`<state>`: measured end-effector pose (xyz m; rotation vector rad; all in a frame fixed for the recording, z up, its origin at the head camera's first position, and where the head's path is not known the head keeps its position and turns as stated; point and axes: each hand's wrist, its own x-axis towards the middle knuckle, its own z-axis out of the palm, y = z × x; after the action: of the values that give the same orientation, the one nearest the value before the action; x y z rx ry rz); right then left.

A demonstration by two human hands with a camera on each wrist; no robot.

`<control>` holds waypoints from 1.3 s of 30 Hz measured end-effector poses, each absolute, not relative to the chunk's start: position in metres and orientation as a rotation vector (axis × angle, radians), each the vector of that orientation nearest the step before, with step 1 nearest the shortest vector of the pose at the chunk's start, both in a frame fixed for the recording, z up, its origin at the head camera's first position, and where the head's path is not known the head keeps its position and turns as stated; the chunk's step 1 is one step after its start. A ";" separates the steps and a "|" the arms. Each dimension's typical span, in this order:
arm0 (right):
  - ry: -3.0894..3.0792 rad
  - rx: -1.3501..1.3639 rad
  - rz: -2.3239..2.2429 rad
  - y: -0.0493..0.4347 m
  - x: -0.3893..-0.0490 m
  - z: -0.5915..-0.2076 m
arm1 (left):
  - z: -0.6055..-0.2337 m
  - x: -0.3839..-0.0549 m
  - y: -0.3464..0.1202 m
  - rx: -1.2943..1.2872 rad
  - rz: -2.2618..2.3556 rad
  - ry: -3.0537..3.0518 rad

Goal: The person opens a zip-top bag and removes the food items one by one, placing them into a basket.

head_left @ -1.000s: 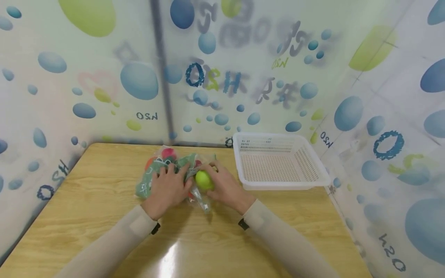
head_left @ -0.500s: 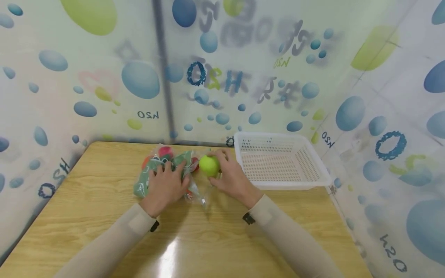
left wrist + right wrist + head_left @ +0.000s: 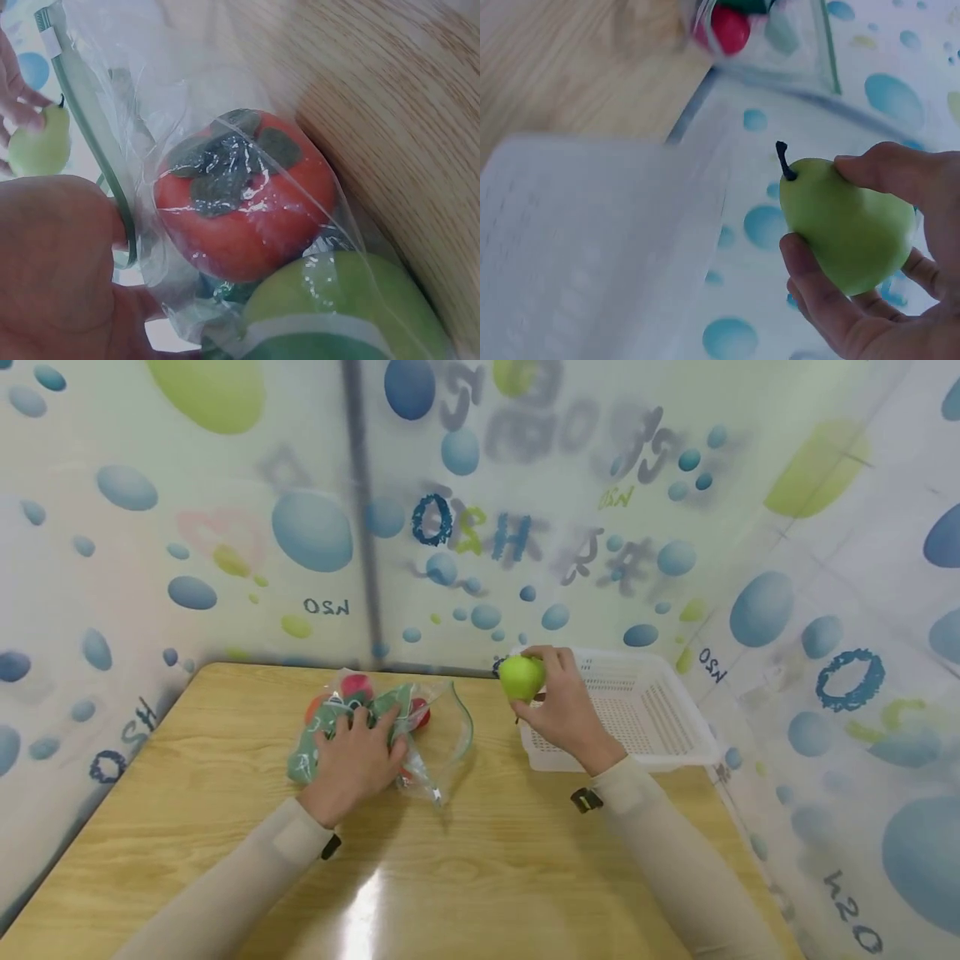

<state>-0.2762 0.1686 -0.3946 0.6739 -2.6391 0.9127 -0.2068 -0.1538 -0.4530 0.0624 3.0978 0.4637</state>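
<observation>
1. Head view: the right hand (image 3: 566, 714) has a green pear (image 3: 521, 678) pinched between thumb and fingers, up off the wooden table (image 3: 480, 877) by the left end of the white plastic basket (image 3: 645, 727); can't tell if it's over the rim or a bit short of it. Left hand (image 3: 355, 768) isn't clutching anything from what I can see, fingers spread and resting on a clear-and-green bag (image 3: 303, 762) well apart from the basket

2. Left wrist view: nice close-up, there's a shiny red-orange fruit (image 3: 255, 232) with a dark leafy top (image 3: 221, 187) inside the bag, and a green fruit (image 3: 352, 289) right beside it. Green zip edge (image 3: 91, 142) runs near the left hand, whose fingertips I can't make out here. Pear's way off at the side

3. Right wrist view: best look at the grip tbh, thumb on one side of the pear, fingers curled round the other, dark stem (image 3: 784, 161) poking out free. Basket's a pale blur next to it, and a pinkish-red fruit (image 3: 730, 30) shows in the bag beyond
</observation>
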 end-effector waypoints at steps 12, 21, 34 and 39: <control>-2.926 0.382 0.705 0.255 -0.308 -0.383 | -0.455 -0.207 -0.158 0.063 0.473 3.087; -3.189 0.322 0.451 0.304 -0.334 -0.391 | -0.454 -0.206 -0.160 0.066 0.471 3.090; -3.411 0.242 0.352 0.313 -0.341 -0.399 | -0.453 -0.202 -0.160 0.053 0.471 3.088; -3.408 0.184 0.380 0.313 -0.337 -0.402 | -0.454 -0.201 -0.160 0.052 0.475 3.083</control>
<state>-0.3366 0.3126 -0.4018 0.1840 -3.4077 0.3797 -0.2013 -0.1603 -0.4540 0.0517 3.0832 0.4749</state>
